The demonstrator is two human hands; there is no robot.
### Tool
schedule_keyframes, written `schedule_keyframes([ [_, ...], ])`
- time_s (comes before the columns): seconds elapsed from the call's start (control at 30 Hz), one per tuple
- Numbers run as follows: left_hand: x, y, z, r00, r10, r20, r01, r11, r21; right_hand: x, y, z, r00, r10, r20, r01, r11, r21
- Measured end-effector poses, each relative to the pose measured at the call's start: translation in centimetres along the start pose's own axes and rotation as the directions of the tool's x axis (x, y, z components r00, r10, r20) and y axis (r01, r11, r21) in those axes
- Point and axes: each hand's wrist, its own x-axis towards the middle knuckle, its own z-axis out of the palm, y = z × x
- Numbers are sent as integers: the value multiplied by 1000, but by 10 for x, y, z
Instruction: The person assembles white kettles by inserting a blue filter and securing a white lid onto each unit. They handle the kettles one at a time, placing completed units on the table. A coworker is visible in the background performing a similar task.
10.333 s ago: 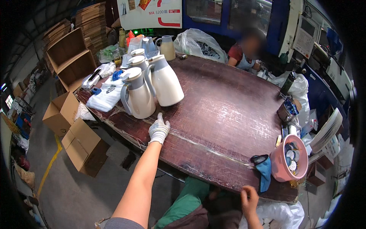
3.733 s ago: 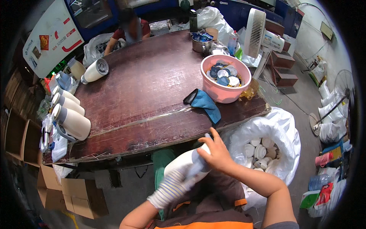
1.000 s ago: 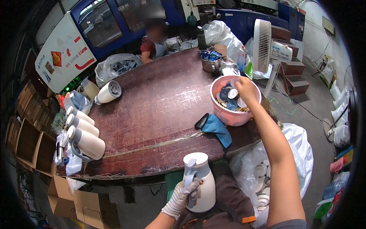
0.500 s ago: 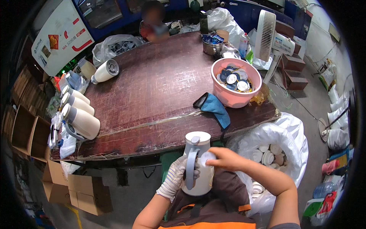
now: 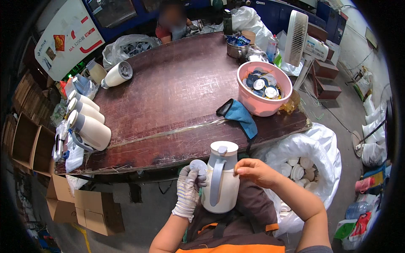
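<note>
A cream jug (image 5: 219, 185) with a grey handle and white lid stands upright on my lap, its handle toward me. My left hand (image 5: 188, 187), in a striped knit glove, pinches a round pale-grey tag (image 5: 198, 166) left of the jug's neck. A thin yellowish cord seems to run from the tag across the jug below its neck. At the jug's right side my bare right hand (image 5: 256, 172) has its fingers pinched together, seemingly at the cord's other end; the fingertips' hold is too small to see clearly.
On the dark red table (image 5: 177, 92) stand a pink basin (image 5: 261, 106) of round tags, a blue cloth (image 5: 240, 119) and several jugs (image 5: 93, 131) at left. A white sack (image 5: 322, 164) of white lids sits at right, cartons (image 5: 99, 213) at lower left. A person (image 5: 172, 25) sits opposite.
The round tag has passed from my right hand to my left, which has let go of the jug's handle. My right hand has shifted slightly right, fingers pinched beside the jug.
</note>
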Motion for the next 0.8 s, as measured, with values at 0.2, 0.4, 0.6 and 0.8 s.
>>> schedule_keyframes([
  [0.2,-21,14,34,933,347,91,-359,904,232,5,-7,34,982,-188,21,176,949,262],
  [0.4,-29,34,35,555,615,560,-784,161,600,5,-17,67,838,-545,36,425,610,-669],
  [0.6,-30,31,36,634,545,548,-760,311,571,11,-13,69,620,-736,272,450,49,-892],
  [0.8,-39,4,53,974,-30,226,-20,977,214,22,-15,66,657,-730,191,358,79,-930],
])
